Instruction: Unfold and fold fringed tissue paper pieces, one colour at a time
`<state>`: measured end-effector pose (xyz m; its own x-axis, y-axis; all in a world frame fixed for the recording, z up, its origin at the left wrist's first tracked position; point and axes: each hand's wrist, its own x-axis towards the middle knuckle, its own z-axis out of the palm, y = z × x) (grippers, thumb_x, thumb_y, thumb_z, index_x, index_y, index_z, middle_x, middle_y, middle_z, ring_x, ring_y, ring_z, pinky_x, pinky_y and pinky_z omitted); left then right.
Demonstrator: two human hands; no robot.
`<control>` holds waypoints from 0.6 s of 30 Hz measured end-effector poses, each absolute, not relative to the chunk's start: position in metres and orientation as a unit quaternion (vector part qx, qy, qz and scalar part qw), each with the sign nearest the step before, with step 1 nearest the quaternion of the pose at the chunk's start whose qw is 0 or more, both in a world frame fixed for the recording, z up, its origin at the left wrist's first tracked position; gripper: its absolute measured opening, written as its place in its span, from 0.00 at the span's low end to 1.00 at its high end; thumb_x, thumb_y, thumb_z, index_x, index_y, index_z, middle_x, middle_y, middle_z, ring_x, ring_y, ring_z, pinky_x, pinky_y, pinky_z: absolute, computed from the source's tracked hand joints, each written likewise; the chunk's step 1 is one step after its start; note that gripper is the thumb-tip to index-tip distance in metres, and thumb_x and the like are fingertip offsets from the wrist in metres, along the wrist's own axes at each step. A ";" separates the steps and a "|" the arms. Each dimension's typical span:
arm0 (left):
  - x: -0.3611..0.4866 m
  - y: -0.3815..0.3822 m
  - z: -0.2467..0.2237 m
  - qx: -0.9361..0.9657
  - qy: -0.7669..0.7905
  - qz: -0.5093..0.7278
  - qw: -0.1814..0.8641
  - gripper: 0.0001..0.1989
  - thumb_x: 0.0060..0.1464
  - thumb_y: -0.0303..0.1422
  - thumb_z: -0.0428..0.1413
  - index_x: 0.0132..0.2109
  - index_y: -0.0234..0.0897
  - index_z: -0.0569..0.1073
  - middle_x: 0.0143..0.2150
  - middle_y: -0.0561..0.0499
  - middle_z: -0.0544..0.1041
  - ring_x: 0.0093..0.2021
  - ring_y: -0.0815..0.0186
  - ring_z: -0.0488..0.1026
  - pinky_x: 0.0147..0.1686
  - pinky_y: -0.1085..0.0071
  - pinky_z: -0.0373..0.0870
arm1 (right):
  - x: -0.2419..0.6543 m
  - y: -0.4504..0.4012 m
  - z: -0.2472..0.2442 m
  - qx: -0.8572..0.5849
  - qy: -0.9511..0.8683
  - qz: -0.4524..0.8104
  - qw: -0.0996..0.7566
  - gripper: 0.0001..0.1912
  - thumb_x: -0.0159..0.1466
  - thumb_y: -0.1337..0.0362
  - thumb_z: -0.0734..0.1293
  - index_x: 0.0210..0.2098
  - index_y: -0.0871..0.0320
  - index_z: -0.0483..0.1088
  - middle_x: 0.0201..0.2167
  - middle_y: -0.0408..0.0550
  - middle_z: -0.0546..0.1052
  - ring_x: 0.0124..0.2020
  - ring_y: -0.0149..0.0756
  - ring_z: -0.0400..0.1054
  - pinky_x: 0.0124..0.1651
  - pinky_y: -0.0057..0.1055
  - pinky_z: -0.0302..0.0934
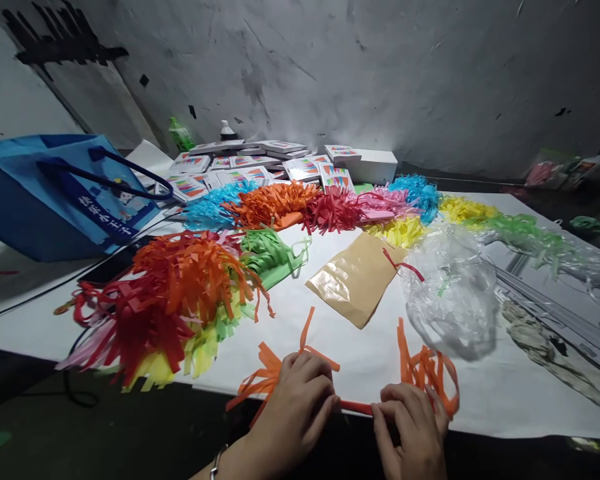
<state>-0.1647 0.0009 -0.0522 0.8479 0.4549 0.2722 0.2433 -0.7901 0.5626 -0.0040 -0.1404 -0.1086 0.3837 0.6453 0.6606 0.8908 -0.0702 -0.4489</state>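
Note:
An orange paper tassel strip (pixel 356 407) is stretched between my hands at the table's front edge, its middle rolled narrow. My left hand (pixel 305 397) is closed on its left part, with orange fringe (pixel 267 375) spreading out beyond the fingers. On the right part my right hand (pixel 413 423) pinches the strip, and more orange fringe (pixel 430 373) curls up behind it. A brown paper packet (pixel 355 280) lies just beyond my hands, with a thin red strip (pixel 404 264) on its right corner.
A pile of red, orange and yellow tassels (pixel 180 287) lies left. Coloured tassels (pixel 280 203) line the back before white boxes (pixel 305 168). A blue bag (pixel 35 200) stands far left. Crumpled clear plastic (pixel 450 293) and a dirty glove (pixel 545 347) lie right.

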 end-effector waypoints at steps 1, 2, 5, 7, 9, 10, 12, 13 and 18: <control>-0.163 0.000 -0.051 0.928 0.201 0.187 0.253 0.07 0.59 0.24 0.52 0.33 0.38 0.69 0.38 0.50 0.74 0.41 0.60 0.69 0.44 0.59 0.61 | -0.006 -0.139 -0.109 -0.720 -0.534 -0.155 0.416 0.08 0.66 0.68 0.65 0.30 0.53 0.71 0.34 0.44 0.77 0.39 0.39 0.72 0.64 0.48 0.45; -0.160 -0.001 -0.050 0.932 0.212 0.174 0.238 0.06 0.59 0.24 0.52 0.33 0.38 0.69 0.39 0.49 0.73 0.41 0.59 0.68 0.44 0.59 0.61 | -0.007 -0.138 -0.110 -0.719 -0.536 -0.162 0.412 0.08 0.66 0.69 0.64 0.32 0.53 0.71 0.35 0.44 0.77 0.40 0.39 0.73 0.65 0.48 0.44; -0.155 -0.001 -0.053 0.939 0.226 0.164 0.201 0.06 0.57 0.23 0.52 0.35 0.38 0.69 0.40 0.49 0.73 0.40 0.59 0.67 0.43 0.60 0.61 | -0.012 -0.135 -0.109 -0.690 -0.570 -0.165 0.414 0.11 0.67 0.72 0.60 0.39 0.55 0.74 0.37 0.46 0.79 0.42 0.40 0.73 0.66 0.52 0.44; -0.153 -0.001 -0.058 0.941 0.211 0.172 0.202 0.07 0.58 0.22 0.51 0.35 0.39 0.70 0.40 0.49 0.73 0.40 0.60 0.66 0.42 0.61 0.61 | -0.014 -0.134 -0.108 -0.666 -0.597 -0.182 0.408 0.10 0.67 0.70 0.61 0.41 0.57 0.75 0.37 0.47 0.80 0.43 0.42 0.74 0.67 0.53 0.43; -0.155 -0.002 -0.062 0.941 0.188 0.188 0.209 0.09 0.60 0.22 0.50 0.34 0.39 0.71 0.38 0.49 0.74 0.39 0.60 0.67 0.41 0.61 0.60 | -0.015 -0.135 -0.107 -0.648 -0.615 -0.218 0.392 0.09 0.67 0.69 0.64 0.41 0.58 0.76 0.35 0.47 0.81 0.42 0.41 0.74 0.68 0.52 0.43; -0.158 -0.003 -0.063 0.941 0.176 0.196 0.213 0.09 0.60 0.23 0.50 0.33 0.39 0.71 0.37 0.50 0.75 0.38 0.60 0.67 0.42 0.60 0.59 | -0.015 -0.137 -0.106 -0.642 -0.622 -0.234 0.383 0.09 0.68 0.70 0.64 0.41 0.58 0.76 0.35 0.46 0.81 0.41 0.40 0.75 0.69 0.51 0.44; -0.166 -0.008 -0.060 0.936 0.160 0.218 0.226 0.10 0.60 0.24 0.51 0.33 0.40 0.72 0.36 0.51 0.76 0.38 0.60 0.67 0.43 0.58 0.58 | -0.014 -0.143 -0.102 -0.630 -0.638 -0.249 0.367 0.12 0.69 0.72 0.61 0.40 0.57 0.77 0.33 0.43 0.82 0.39 0.38 0.76 0.69 0.50 0.44; -0.171 -0.011 -0.056 0.931 0.157 0.225 0.240 0.09 0.60 0.25 0.52 0.33 0.41 0.73 0.37 0.51 0.76 0.39 0.60 0.68 0.44 0.58 0.58 | -0.014 -0.147 -0.098 -0.626 -0.643 -0.253 0.362 0.14 0.70 0.72 0.60 0.39 0.56 0.77 0.33 0.42 0.82 0.38 0.36 0.77 0.69 0.49 0.44; -0.186 -0.020 -0.020 0.865 0.166 0.136 0.453 0.10 0.64 0.33 0.52 0.43 0.44 0.79 0.40 0.51 0.79 0.42 0.60 0.70 0.43 0.63 0.62 | -0.017 -0.163 -0.066 -0.613 -0.639 -0.268 0.381 0.13 0.70 0.69 0.63 0.38 0.49 0.79 0.32 0.35 0.83 0.35 0.36 0.78 0.69 0.50 0.44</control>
<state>-0.1861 -0.0203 -0.0200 0.9079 0.4104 0.0856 0.1636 -0.5348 0.8290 -0.0173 -0.1625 -0.0665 0.0409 0.5790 0.8143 0.9866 0.1056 -0.1246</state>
